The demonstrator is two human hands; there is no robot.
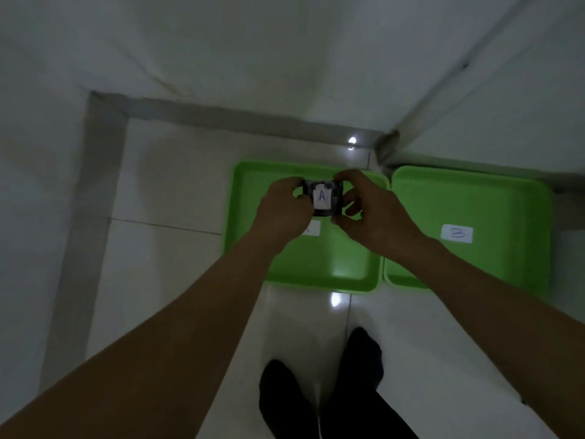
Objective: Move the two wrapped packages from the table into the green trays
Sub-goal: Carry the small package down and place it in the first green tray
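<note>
Two green trays lie side by side on the white tiled floor. Over the left tray (316,264) I hold a small dark wrapped package (322,198) with a white label marked "A". My left hand (283,210) grips its left side and my right hand (370,213) grips its right side. A white label on the left tray's floor is mostly hidden under my left hand. The right tray (493,198) carries a white label (456,233) marked "B" and holds nothing else. No second package is in view.
White walls meet in a corner just behind the trays, with a grey skirting strip (221,117) along the floor. My two dark-socked feet (319,388) stand on the tiles just in front of the trays. The picture is dim.
</note>
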